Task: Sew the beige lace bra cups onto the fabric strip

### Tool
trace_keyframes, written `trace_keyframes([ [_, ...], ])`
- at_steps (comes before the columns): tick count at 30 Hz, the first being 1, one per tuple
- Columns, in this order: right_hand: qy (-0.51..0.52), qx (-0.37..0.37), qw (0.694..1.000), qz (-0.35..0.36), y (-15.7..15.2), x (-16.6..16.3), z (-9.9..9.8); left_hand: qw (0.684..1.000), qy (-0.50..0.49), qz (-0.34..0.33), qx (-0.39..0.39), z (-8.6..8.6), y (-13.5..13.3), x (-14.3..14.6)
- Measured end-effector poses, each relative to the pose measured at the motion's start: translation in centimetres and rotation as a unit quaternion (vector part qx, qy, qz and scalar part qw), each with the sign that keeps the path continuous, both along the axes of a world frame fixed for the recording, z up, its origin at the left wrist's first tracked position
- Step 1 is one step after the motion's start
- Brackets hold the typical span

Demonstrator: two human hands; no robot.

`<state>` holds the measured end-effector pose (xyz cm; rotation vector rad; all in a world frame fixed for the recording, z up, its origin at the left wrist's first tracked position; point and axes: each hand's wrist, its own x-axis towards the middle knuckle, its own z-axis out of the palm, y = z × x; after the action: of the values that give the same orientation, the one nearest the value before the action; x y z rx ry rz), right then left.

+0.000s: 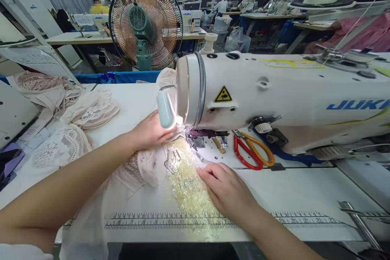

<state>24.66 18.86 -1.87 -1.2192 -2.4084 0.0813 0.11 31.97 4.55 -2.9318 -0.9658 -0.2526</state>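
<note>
My left hand [152,130] is at the needle area of the white JUKI sewing machine [274,89], its fingers closed on a pale lace bra piece [146,166]. The light-coloured lamp head [166,109] partly hides the fingertips. Sheer cloth from that piece hangs over the table's front edge. My right hand [230,189] lies nearer the front, thumb and forefinger pinching a thin pale strip [199,156] that leads up toward the presser foot. Beneath it, a shiny yellowish taped patch [189,187] covers part of the table.
Red and orange-handled scissors [251,150] lie under the machine arm. More lace bra pieces [88,109] are heaped at left. A printed ruler [146,221] runs along the front edge. A large fan [144,24] stands behind the table; other workstations and people are farther back.
</note>
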Motion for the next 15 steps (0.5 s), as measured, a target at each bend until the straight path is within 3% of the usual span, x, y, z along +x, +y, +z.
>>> trace_keyframes([
  [3, 0.0, -0.003, 1.0, 0.0, -0.2, 0.3, 0.5, 0.994, 0.05, -0.01, -0.1, 3.4, -2.9, -1.2],
  [6, 0.029, -0.012, 0.999, 0.002, -1.0, 0.3, 1.2, 0.969, 0.147, -0.074, -0.182, 4.7, -5.5, -2.0],
  [10, 0.123, -0.037, 0.991, 0.03, -3.2, -1.1, 1.9, 0.971, 0.218, -0.017, -0.098, 3.8, -6.9, -2.0],
  [12, 0.161, -0.065, 0.984, 0.049, -4.4, -2.1, 1.9, 0.98, 0.179, -0.009, -0.091, 3.6, -6.6, -1.9],
  [15, 0.21, -0.108, 0.971, 0.033, -5.6, -3.7, 1.6, 0.981, 0.011, -0.007, -0.192, 4.4, -5.9, -1.8],
])
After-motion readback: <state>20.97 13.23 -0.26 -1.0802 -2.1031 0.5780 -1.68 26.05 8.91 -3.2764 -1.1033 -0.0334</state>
